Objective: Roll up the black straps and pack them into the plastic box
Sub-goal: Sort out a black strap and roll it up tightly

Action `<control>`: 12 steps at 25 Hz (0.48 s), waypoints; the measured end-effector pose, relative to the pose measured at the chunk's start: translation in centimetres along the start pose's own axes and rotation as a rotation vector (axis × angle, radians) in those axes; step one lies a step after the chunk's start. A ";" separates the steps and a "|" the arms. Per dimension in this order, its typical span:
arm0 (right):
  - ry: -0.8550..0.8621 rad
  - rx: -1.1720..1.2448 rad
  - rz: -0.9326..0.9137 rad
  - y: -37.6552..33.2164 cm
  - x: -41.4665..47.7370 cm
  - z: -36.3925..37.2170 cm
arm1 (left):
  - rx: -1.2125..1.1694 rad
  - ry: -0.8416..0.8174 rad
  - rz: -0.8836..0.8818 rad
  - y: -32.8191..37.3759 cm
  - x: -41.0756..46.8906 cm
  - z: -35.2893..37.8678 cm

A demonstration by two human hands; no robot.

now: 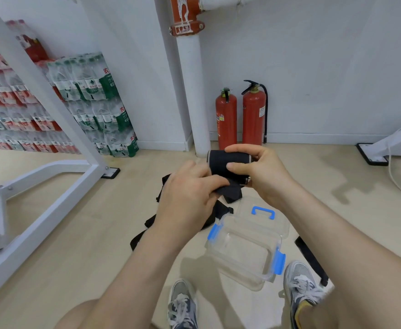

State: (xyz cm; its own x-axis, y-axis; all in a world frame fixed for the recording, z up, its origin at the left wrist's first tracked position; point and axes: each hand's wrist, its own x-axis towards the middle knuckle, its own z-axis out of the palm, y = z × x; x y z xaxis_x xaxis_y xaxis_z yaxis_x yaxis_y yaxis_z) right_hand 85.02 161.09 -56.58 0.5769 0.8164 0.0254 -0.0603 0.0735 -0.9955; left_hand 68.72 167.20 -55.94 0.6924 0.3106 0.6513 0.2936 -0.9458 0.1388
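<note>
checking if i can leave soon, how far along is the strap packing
Done: nothing packed; the box sits open and empty. In hand: the right hand grips a nearly rolled strap, the left hand pinches its tail. Left: loose straps on the floor to roll and pack.

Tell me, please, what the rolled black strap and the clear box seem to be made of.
The rolled strap looks like matte black woven fabric, perhaps elastic: it bends softly, and its loose end creases. The box seems hard, glossy clear plastic: the floor shows through its walls, and its rim catches light. Its latches look like opaque blue plastic.
</note>
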 end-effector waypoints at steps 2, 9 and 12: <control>0.044 -0.105 -0.094 0.4 0.2 -0.2 | 0.033 0.062 0.176 0.2 -0.1 -0.5; 0.041 -0.565 -0.373 0.8 -0.8 0.1 | 0.001 0.124 0.224 0.7 -0.1 -2.3; -0.105 -0.609 -0.425 0.4 -2.1 1.0 | -0.213 0.156 -0.089 -0.8 0.5 -2.4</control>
State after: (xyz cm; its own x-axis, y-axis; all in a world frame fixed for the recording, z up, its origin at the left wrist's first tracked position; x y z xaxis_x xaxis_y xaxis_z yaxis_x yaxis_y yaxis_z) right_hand 82.94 159.94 -56.96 0.3674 0.8409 0.3974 0.6293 0.0898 -0.7719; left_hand 67.22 167.90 -53.97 0.5553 0.3910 0.7340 0.1922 -0.9190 0.3442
